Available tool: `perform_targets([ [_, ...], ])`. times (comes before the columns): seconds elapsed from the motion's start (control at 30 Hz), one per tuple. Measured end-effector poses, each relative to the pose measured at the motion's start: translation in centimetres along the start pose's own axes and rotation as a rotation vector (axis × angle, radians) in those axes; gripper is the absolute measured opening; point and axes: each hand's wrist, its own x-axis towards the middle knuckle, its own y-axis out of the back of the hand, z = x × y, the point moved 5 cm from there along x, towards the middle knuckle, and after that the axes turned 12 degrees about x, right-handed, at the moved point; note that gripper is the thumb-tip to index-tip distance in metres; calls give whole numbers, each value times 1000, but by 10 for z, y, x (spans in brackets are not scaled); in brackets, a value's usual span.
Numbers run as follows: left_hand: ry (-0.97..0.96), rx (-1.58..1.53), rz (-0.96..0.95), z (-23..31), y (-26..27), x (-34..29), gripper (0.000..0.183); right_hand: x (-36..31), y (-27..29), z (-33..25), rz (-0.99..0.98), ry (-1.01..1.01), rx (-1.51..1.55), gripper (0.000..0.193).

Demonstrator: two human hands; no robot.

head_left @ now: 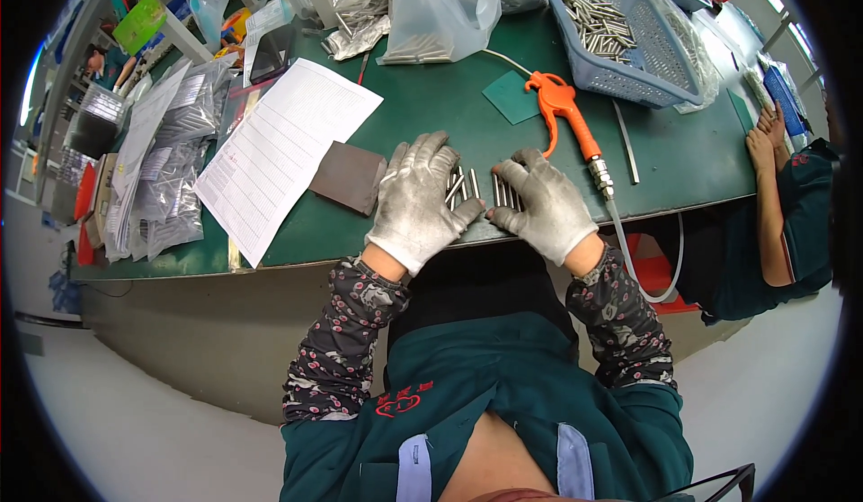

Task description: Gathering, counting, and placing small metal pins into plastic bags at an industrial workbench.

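Note:
Both my hands wear pale grey work gloves with worn, dark-stained fingertips. My left hand [415, 198] lies on the green table near its front edge, fingers stretched forward and thumb pointing right. Short shiny metal pins [474, 184] stick out beside its fingers and thumb. Opposite it, my right hand [545, 205] rests over more metal pins [507, 195], its fingers pointing left and slightly bent. A small gap separates the two groups of pins. Part of each group is hidden under the gloves. A dark brown square pad [349, 177] sits just left of my left hand.
An orange air blow gun [559, 106] with a hose lies right of my hands. Behind it stands a blue plastic basket [665, 79] of metal pins. Printed sheets [288, 142] and bagged parts [175, 187] cover the left side. Another person's hands [767, 133] are at far right.

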Motion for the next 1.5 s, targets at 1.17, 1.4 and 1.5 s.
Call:
perform_targets([
  [1.17,-55,-26,76,4,6,-3,56,-1,7,-8,-116,-72,12,68],
  [1.4,-54,-15,-2,2,-2,-2,46,-1,3,-8,-102,-84,-66,54],
  [1.5,-56,-22,38,3,-3,1,44,-6,5,-8,-38,15,-24,46],
])
